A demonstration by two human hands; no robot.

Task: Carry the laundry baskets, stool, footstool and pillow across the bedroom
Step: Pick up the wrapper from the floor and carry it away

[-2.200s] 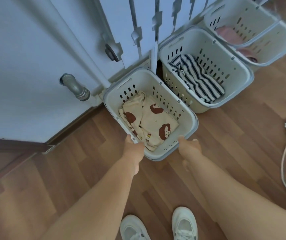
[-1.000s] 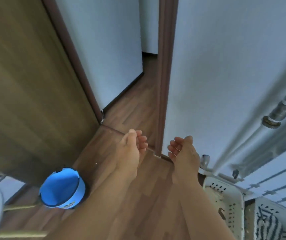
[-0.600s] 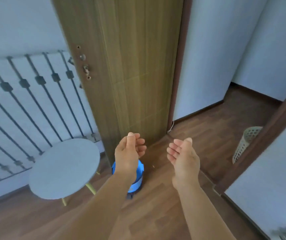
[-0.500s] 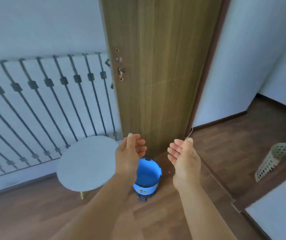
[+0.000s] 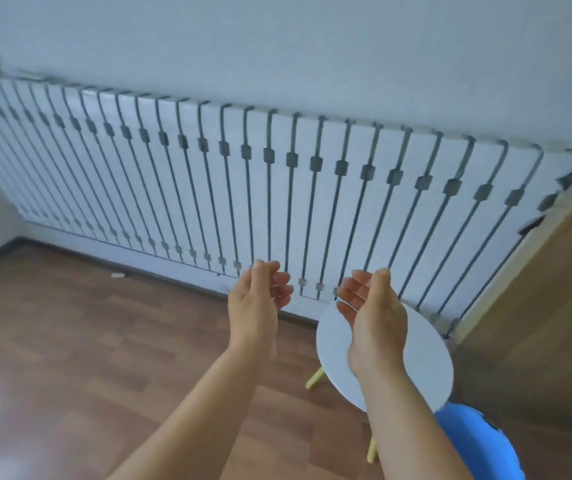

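Observation:
A round white stool (image 5: 423, 362) with yellow legs stands on the wood floor at the lower right, close to the radiator. A blue plastic footstool (image 5: 478, 445) sits just below and right of it, cut off by the frame edge. My left hand (image 5: 256, 303) is raised in front of me, fingers loosely curled, holding nothing. My right hand (image 5: 374, 313) hovers over the stool's top, palm turned inward, also empty. No laundry basket or pillow is in view.
A long white radiator cover with dark bars (image 5: 243, 188) runs along the wall ahead. A wooden door (image 5: 547, 313) stands at the right edge. Brown wood floor (image 5: 87, 341) stretches to the left, with a small white scrap (image 5: 117, 275) near the baseboard.
I let go of the basket with the patterned cloth and turned left, past the doorway and door. The stool and blue footstool shifted to the lower right; both hands stay raised and empty.

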